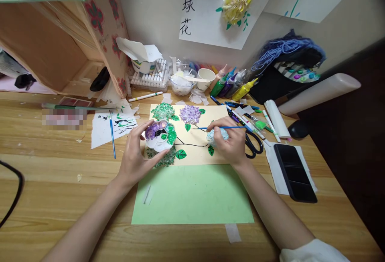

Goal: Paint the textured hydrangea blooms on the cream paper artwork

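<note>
My left hand [134,151] grips a round white paint palette [159,145] by its edges, with purple, green and black paint in its wells. Between the fingers of my right hand [228,139] is a thin blue paintbrush [222,127], its tip pointing left over a cream sheet [195,155]. On that sheet are textured flower heads: a green one [163,111], a purple one [190,114] and a pale blue one [215,137] partly under my right hand. Painted green leaves [181,154] and dark stems join them. The palette partly covers another green flower head [164,161].
A green sheet [192,193] lies in front of the cream one. Black-handled scissors [254,143], pens and a black phone [294,173] are at right. Paint bottles [231,85], a paper cup [206,77] and markers [156,75] line the wall. Another brush [112,135] rests at left.
</note>
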`<state>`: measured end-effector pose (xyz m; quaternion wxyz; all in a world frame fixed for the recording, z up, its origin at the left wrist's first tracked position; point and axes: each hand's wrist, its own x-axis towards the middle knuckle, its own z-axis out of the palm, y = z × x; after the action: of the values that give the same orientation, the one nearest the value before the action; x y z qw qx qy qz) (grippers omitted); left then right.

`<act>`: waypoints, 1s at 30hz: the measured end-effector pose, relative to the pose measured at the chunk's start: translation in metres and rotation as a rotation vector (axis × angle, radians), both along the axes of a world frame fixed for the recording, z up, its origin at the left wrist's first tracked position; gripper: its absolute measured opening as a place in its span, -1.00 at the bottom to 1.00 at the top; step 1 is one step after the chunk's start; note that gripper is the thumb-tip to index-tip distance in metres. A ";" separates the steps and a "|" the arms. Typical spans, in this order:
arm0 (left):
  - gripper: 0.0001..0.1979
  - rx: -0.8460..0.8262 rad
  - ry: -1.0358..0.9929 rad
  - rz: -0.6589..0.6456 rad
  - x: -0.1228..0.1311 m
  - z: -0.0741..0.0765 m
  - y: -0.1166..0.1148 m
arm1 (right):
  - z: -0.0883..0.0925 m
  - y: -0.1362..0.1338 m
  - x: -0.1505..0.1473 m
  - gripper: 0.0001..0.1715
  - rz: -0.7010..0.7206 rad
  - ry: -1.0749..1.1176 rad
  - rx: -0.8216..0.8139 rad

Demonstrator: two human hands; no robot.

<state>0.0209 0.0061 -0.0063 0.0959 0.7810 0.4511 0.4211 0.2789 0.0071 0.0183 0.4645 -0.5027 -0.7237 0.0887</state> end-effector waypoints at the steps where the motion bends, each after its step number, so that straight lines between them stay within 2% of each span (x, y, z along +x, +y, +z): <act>1: -0.20 -0.007 0.005 -0.005 0.001 0.000 -0.001 | 0.002 -0.002 -0.002 -0.77 -0.001 0.062 0.023; 5: -0.18 -0.018 0.020 -0.026 0.005 -0.002 -0.004 | 0.012 -0.013 -0.013 -0.77 0.085 0.278 0.106; 12: -0.19 -0.029 0.029 -0.048 0.007 -0.003 -0.007 | 0.017 -0.019 -0.023 -0.74 0.264 0.137 -0.029; 27: -0.19 -0.056 0.011 -0.066 0.007 -0.003 -0.007 | 0.017 -0.019 -0.025 -0.74 0.268 0.075 -0.057; 30: -0.19 -0.043 0.008 -0.062 0.006 -0.002 -0.006 | 0.020 -0.019 -0.022 -0.75 0.225 0.145 -0.014</act>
<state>0.0274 -0.0003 -0.0088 0.1239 0.7942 0.4359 0.4048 0.2567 -0.0120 0.0381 0.4989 -0.4139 -0.7395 0.1815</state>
